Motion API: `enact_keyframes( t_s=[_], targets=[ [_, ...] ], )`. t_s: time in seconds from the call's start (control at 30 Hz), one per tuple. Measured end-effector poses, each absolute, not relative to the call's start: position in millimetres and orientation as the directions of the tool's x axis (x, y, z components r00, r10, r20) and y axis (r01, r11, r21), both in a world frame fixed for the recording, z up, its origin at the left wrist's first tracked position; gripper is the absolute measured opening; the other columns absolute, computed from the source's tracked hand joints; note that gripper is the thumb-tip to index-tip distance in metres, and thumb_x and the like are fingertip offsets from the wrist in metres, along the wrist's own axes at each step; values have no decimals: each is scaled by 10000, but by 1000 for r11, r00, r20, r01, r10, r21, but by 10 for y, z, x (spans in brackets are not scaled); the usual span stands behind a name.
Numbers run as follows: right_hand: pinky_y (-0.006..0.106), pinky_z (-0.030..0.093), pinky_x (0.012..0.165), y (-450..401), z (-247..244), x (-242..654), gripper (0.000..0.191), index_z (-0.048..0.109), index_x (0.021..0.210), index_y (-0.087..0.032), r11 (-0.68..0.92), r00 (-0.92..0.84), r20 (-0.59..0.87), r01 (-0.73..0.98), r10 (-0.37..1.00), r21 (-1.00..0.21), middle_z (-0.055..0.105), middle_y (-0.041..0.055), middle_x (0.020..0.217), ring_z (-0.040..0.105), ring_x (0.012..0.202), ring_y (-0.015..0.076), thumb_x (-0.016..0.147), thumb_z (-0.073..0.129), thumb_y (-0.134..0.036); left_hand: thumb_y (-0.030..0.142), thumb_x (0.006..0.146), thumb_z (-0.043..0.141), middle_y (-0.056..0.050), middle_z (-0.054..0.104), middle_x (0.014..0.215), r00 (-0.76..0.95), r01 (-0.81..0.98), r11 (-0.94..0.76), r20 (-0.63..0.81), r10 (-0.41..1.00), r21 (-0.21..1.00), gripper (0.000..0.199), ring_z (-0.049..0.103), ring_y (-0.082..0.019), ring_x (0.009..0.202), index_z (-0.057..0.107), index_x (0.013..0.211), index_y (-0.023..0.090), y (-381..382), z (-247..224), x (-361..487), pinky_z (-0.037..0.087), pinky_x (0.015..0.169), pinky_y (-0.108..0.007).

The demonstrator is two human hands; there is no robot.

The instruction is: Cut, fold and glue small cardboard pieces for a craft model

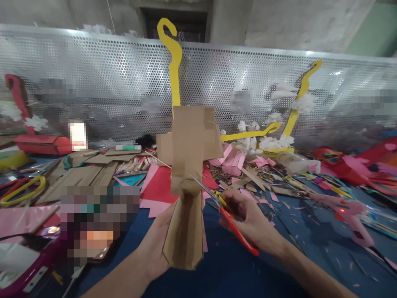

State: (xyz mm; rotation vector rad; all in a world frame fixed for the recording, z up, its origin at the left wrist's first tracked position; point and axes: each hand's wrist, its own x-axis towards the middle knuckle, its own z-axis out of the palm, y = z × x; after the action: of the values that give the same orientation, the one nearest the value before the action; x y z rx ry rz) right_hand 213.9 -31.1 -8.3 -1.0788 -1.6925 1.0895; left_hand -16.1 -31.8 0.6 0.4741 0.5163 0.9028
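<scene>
In the head view a brown cardboard piece (189, 145) stands upright at the centre, with a folded open trough (184, 231) of cardboard running down toward me. My left hand (155, 244) is closed round the left side of the trough. On the right, my right hand (245, 215) grips red and yellow scissors (231, 221). Their blades point up and left, and the tip is at the cardboard near the top of the trough. Pink and red sheets (159, 186) lie behind the cardboard.
Yellow hook shapes (175, 66) rise before a perforated metal screen (124, 82). A pink glue gun (347, 211) lies right, a red box (43, 144) stands left. Cardboard strips (83, 178), a glue stick (128, 147), yellow-handled scissors (40, 188) and scraps cover the blue table (235, 269).
</scene>
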Motion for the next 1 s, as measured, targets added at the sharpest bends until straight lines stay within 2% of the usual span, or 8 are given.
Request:
enact_keyframes(
  t_s=[0.1, 0.27, 0.47, 0.77, 0.87, 1.0],
  targets=[
    [266, 468, 651, -331, -85, 2157, 360, 591, 938, -227, 238, -274, 175, 217, 946, -947, 599, -19, 840, 545, 726, 153, 759, 876, -354, 391, 819, 802, -64, 775, 798, 566, -582, 640, -316, 762, 502, 273, 752, -183, 666, 770, 945, 151, -316, 29, -166, 620, 603, -236],
    [241, 377, 559, -334, -100, 2174, 409, 568, 861, -224, 262, -241, 200, 259, 950, -930, 526, -50, 762, 450, 644, 124, 703, 918, -364, 368, 772, 850, -59, 774, 768, 601, -599, 684, -331, 728, 418, 283, 738, -169, 643, 782, 938, 149, -321, 9, -165, 608, 580, -215],
    [247, 393, 580, -312, -96, 2157, 444, 575, 841, -215, 237, -216, 189, 228, 958, -944, 541, -50, 761, 472, 649, 125, 657, 945, -377, 364, 775, 834, -61, 781, 807, 526, -602, 652, -385, 758, 461, 293, 754, -217, 665, 772, 974, 159, -374, -18, -126, 642, 617, -292],
    [236, 329, 529, -275, -235, 2124, 472, 525, 804, -220, 203, -159, 171, 221, 972, -954, 479, -70, 686, 411, 611, 117, 641, 947, -357, 379, 886, 748, -127, 800, 942, 498, -651, 589, -317, 807, 479, 315, 787, -267, 795, 753, 1071, 124, -368, -104, -123, 658, 754, -344],
    [237, 314, 520, -257, -261, 2117, 474, 521, 800, -220, 196, -147, 166, 219, 975, -956, 466, -70, 681, 399, 604, 116, 635, 943, -359, 348, 916, 722, -132, 805, 957, 461, -675, 568, -331, 823, 471, 291, 791, -251, 786, 748, 1082, 111, -368, -99, -120, 654, 731, -307],
    [237, 309, 526, -264, -249, 2113, 467, 517, 780, -214, 197, -137, 167, 238, 976, -951, 451, -73, 676, 386, 607, 113, 632, 940, -345, 313, 958, 670, -122, 809, 897, 443, -687, 591, -402, 801, 423, 273, 789, -223, 726, 733, 1103, 91, -380, -16, -114, 629, 599, -244]
  ],
)
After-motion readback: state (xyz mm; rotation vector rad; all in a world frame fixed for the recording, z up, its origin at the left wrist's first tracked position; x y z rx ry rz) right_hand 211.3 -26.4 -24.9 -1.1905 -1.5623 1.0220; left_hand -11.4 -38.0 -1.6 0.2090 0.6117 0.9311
